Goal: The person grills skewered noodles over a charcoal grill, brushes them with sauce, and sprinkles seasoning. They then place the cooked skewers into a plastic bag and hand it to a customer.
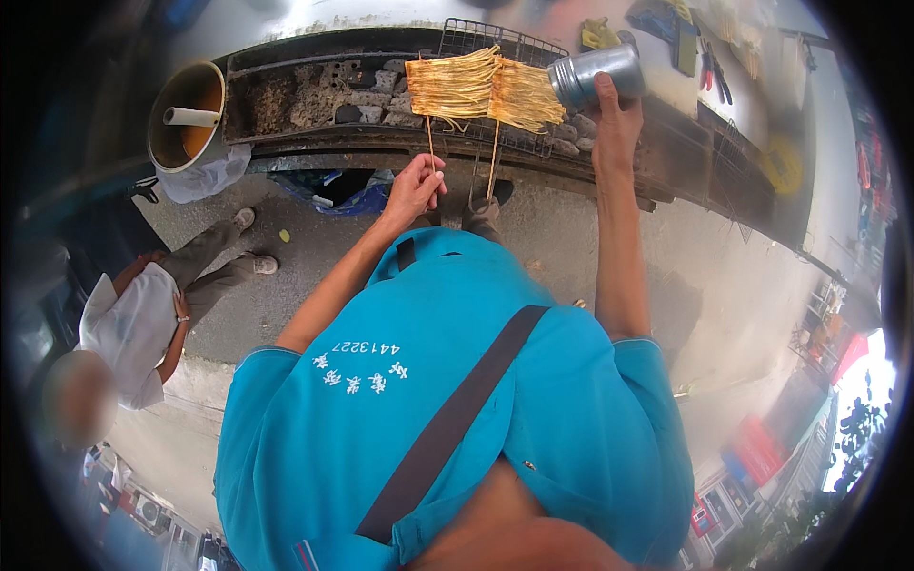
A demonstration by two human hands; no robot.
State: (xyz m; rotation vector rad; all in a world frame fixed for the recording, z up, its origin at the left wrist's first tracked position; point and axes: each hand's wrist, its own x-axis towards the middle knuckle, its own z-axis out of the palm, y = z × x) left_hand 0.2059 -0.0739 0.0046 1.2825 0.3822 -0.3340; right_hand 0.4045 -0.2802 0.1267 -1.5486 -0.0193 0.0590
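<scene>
My left hand (418, 187) pinches the lower end of a thin wooden stick. That stick belongs to the left skewer (450, 87), a flat sheet of golden strands that look like enoki mushrooms. A right skewer (527, 93) of the same food lies against it, its stick pointing towards me with no hand on it. Both rest over the charcoal grill (300, 96). In my right hand (620, 121) is a metal shaker canister (600, 73), tipped sideways with its lidded end by the right skewer's edge. Whether anything falls from it cannot be seen.
A wire grill rack (493, 36) sits behind the skewers. Left of the grill stands a pot (203, 160) of brownish liquid with a pale cylindrical handle in it. Pliers-like tools (710, 71) lie at the right. Another person (136, 321) stands at my left.
</scene>
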